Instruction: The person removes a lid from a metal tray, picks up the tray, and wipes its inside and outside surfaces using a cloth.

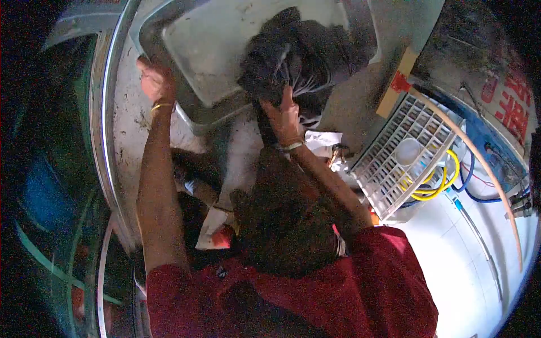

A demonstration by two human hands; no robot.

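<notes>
My left hand [156, 81] is closed on the left rim of a grey plastic tub [205, 115], its fingers curled and slightly blurred. A bundle of dark cloth [267, 59] with pale streaks hangs over the tub's right part. My right hand [283, 117] grips the lower edge of this cloth, thumb up, the other fingers partly hidden. More dark cloth hangs below that hand, between my arms.
To the right is a white plastic crate [389, 155] with a yellow cable [431, 194]. A wooden stick [468, 141] and a printed sack [490, 73] lie beyond it. A metal-edged frame [107, 112] runs down the left. A red object [221, 236] is low in the middle.
</notes>
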